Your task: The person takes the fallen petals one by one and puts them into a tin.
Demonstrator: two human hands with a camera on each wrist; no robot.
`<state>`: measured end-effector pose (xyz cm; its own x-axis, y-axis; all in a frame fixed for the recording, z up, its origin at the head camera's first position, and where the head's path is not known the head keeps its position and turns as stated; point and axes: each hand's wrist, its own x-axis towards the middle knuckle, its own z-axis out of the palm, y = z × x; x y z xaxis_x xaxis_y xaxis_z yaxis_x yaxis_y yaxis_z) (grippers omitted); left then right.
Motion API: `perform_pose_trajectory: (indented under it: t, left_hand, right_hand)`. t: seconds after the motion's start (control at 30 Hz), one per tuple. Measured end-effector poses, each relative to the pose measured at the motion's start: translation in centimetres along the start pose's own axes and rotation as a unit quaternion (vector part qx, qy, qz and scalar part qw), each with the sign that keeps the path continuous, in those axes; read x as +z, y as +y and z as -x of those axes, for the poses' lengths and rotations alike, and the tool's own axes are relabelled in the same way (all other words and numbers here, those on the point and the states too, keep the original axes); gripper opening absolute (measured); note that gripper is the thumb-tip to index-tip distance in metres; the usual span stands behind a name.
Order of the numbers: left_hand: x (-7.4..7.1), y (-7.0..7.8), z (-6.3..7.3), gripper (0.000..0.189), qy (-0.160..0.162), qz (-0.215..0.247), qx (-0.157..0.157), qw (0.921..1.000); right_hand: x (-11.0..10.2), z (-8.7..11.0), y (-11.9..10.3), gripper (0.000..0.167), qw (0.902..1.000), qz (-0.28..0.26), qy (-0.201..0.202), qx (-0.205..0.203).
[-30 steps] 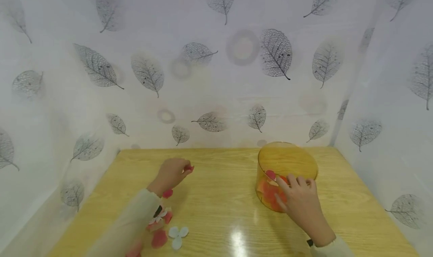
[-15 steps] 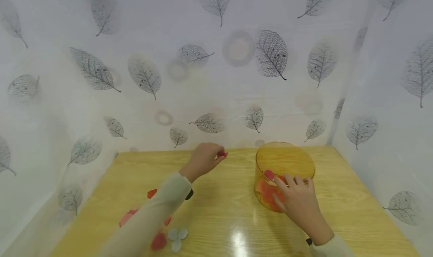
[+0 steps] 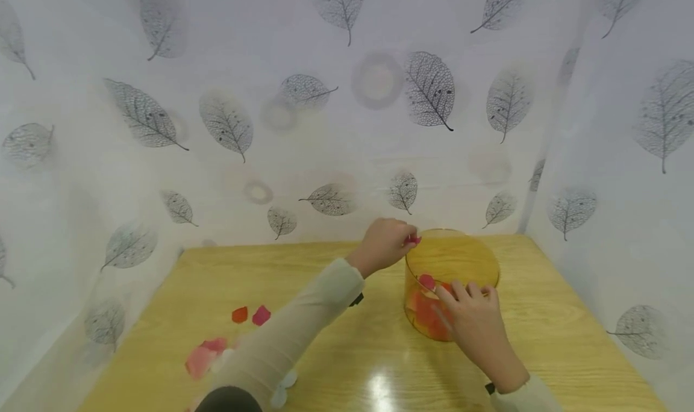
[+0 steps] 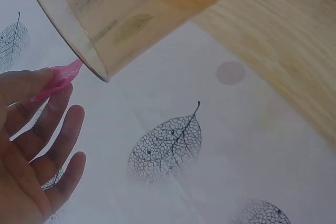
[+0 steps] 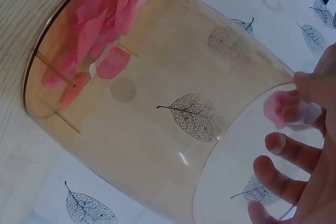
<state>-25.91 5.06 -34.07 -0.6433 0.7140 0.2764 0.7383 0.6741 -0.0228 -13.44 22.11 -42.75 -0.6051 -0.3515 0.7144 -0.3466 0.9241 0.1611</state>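
Observation:
A clear amber cylindrical container [image 3: 461,258] stands on the table at right, with several pink, red and orange petals [image 5: 94,24] at its bottom. My left hand [image 3: 385,243] is at the container's far left rim. It pinches a pink petal [image 4: 60,80] between thumb and finger, and the petal's tip is at the rim in the left wrist view. My right hand [image 3: 479,333] grips the near rim, fingers curled over it. Against those fingers, just inside the mouth, is another pink petal [image 5: 275,109]; whether it is pinched I cannot tell.
Loose petals lie left on the wooden table [image 3: 352,352]: an orange-red one [image 3: 240,314], a magenta one [image 3: 261,315], pink ones [image 3: 200,361] and white ones [image 3: 279,397], partly behind my left sleeve. Leaf-patterned sheeting [image 3: 336,141] surrounds the table. A dark rounded shape [image 3: 228,400] shows at the bottom edge.
My left hand has carried its pink petal rightward from above the loose petals to the container's rim. The right hand has kept its place on the container.

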Motion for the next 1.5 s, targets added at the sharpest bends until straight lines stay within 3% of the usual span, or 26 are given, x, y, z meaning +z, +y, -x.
perform_pose_trajectory:
  t: [0.33,0.6,0.77,1.03,1.5]
  left_hand:
    - [0.7,1.1,-1.3,0.014,0.000,0.005,-0.001,1.0000]
    - [0.9,1.7,-1.1,0.023,-0.059,-0.010,-0.022,0.9979]
    - [0.8,1.4,-0.2,0.023,-0.030,-0.018,-0.016,0.9993]
    - [0.6,-0.5,3.5,0.015,0.082,0.000,-0.008,0.9966]
    - [-0.6,-4.8,11.5,0.011,0.100,0.026,-0.055,0.9931]
  right_hand:
    - [0.1,-0.2,-0.3,0.058,0.9995,0.009,0.032,0.001]
    - [0.2,-0.3,-0.6,0.060,0.9997,0.012,0.021,-0.001]
    - [0.2,-0.4,-0.7,0.059,0.9996,0.007,0.026,-0.002]
    - [0.3,-0.4,-0.7,0.059,0.9995,0.009,0.031,-0.005]
    - [0.2,-0.4,0.0,0.059,0.9990,0.003,0.040,-0.019]
